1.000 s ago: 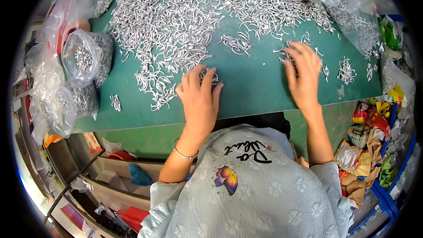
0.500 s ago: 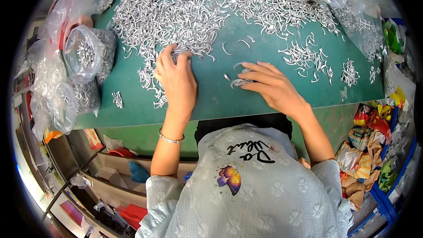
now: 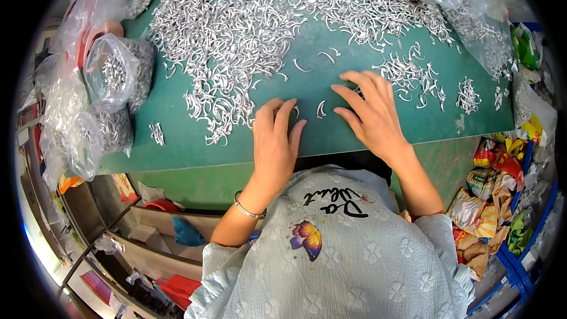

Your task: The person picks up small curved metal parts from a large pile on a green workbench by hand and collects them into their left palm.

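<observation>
Currently one left hand (image 3: 275, 136), grip unclear; one right hand (image 3: 373, 117), grip spread; one heap of silver pieces (image 3: 236, 29).

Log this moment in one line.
left hand: beside large silvery pile | right hand: near smaller pile | between hands: curved silvery pieces on green table

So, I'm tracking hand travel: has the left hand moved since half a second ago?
Yes. The left hand has moved rightward and toward the near edge of the green table, farther from the small silver clump lying leftward.
</observation>
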`<action>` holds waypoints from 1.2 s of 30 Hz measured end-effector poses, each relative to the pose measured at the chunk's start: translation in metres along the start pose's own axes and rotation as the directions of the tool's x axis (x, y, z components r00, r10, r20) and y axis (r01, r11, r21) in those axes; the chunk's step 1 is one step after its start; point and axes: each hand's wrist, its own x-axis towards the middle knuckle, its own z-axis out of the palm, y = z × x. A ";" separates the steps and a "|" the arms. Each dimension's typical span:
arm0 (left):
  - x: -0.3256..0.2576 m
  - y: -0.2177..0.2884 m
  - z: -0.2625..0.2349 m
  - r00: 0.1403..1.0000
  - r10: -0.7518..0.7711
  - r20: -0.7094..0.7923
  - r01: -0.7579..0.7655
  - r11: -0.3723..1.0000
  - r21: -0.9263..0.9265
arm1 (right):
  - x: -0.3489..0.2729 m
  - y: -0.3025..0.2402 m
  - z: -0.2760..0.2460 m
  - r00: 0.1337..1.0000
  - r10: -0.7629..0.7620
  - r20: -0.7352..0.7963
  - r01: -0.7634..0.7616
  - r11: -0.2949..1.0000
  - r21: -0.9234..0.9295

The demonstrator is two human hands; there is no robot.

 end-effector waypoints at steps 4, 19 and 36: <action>-0.001 -0.005 0.003 0.999 -0.026 -0.020 0.028 0.997 0.078 | 0.002 -0.007 0.015 0.992 -0.104 0.074 0.108 0.993 -0.046; 0.056 -0.006 0.011 0.991 0.137 0.005 -0.133 0.946 0.297 | -0.013 0.036 -0.015 0.944 0.235 -0.232 -0.251 0.967 -0.042; 0.021 0.011 0.011 0.993 0.118 0.028 -0.120 0.987 0.108 | 0.042 0.015 0.025 0.998 0.062 0.023 -0.053 0.959 -0.279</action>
